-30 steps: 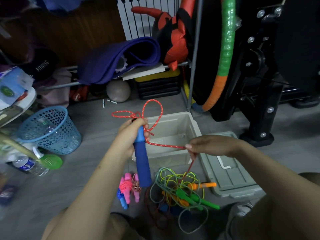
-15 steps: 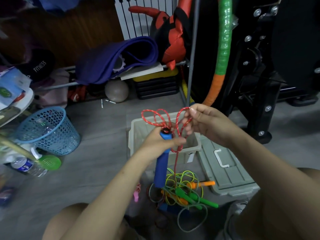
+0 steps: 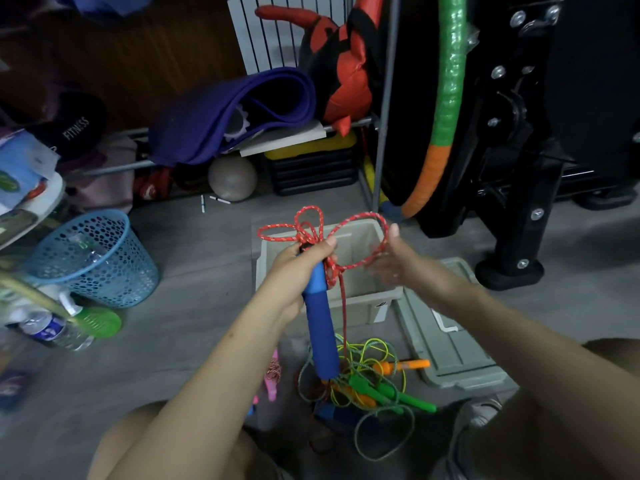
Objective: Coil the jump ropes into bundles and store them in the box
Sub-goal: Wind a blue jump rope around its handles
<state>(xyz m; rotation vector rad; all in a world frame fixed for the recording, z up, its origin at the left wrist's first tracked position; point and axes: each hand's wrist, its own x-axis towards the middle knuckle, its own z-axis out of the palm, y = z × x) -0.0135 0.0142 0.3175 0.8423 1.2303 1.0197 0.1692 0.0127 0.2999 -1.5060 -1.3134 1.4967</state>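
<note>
Head-camera view: nearest the person, a tangle of green and yellow ropes [image 3: 363, 372] with green and orange handles lies on the grey floor [image 3: 194, 306], a pink-handled rope [image 3: 272, 375] just beside it to the left. Above the pile, the left hand [image 3: 298, 268] grips the top of a blue foam handle [image 3: 320, 327], held upright, its fingers wrapped around the handle and the gathered red rope [image 3: 311, 230], whose loops fan out above the fist. The right hand [image 3: 398, 261], motion-blurred, has its fingers spread loosely inside the rightmost loop; whether it pinches the cord cannot be told. Behind both hands sits the open grey box [image 3: 363, 299], its lid [image 3: 450, 344] flat on the floor to the right. Farther left stands a blue mesh basket [image 3: 93, 261]; beyond, a rolled purple mat [image 3: 225, 116].
</note>
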